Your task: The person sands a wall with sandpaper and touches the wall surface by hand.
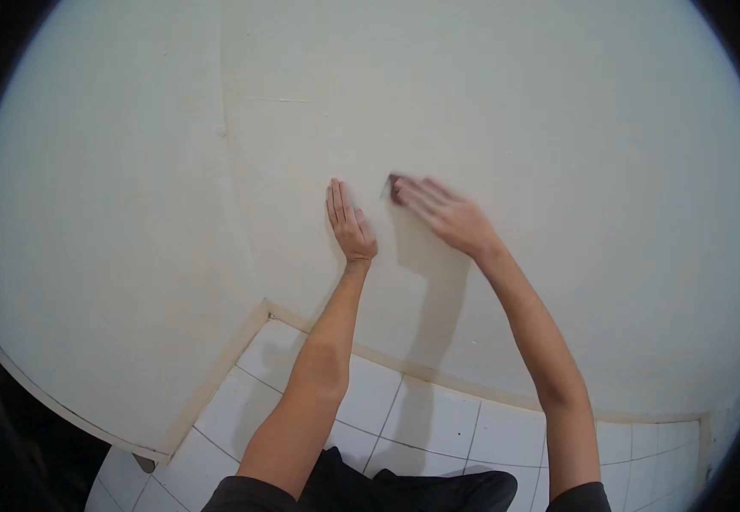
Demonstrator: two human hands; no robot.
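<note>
Head view looks down past the person's dark trousers and short dark sleeves, with both bare arms reaching forward. White floor tiles lie below, and a tan strip runs where the floor meets the wall. From where I stand, the left hand is up against that wall, its fingers straight and close together. It seems to hold nothing; maybe it leans there to keep the body steady. The right hand is near it, with a gap between the two. Its fingers are stretched out and blurry, and they hold a small dark piece at the wall by the fingertips, probably so it can be pressed flat. That piece is on the side facing the left hand; I can't tell what it is made of. Higher up, the wall has a thin scratch. To the left, another pale wall meets it at a corner.
</note>
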